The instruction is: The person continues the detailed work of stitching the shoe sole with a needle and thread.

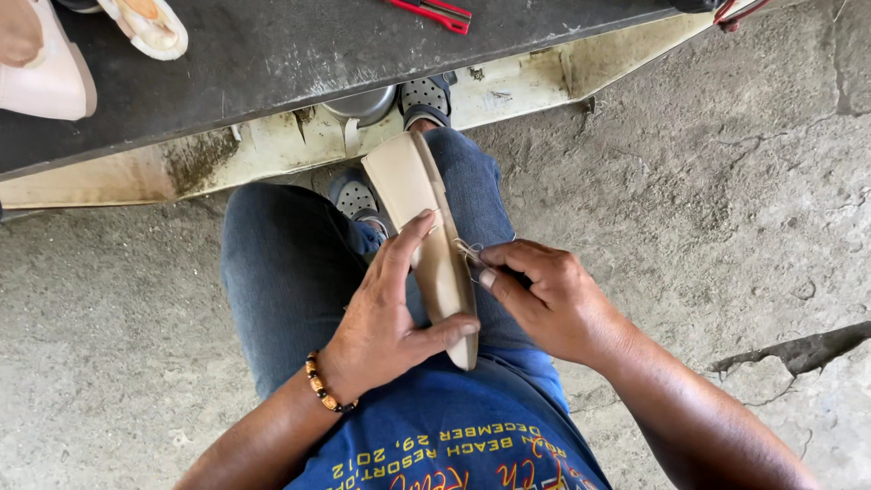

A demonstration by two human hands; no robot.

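Beige shoe sole (426, 236) propped on lap; left hand (386, 318) fingers clamp it; right hand (544, 299) fingers pinch thread (467, 249) at edge; stitching looks midway, most of edge seemingly unsewn.

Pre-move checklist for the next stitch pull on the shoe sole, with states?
1. Left hand clamps the beige shoe sole: ok, thumb at heel end, finger across it.
2. Sole rests on the right thigh: ok.
3. Right hand grip pinches the thread at the sole edge: ok.
4. Needle visible: cannot tell.
5. Thread free of tangles: cannot tell, too fine.
6. Red-handled tool on the workbench within reach: cannot tell.
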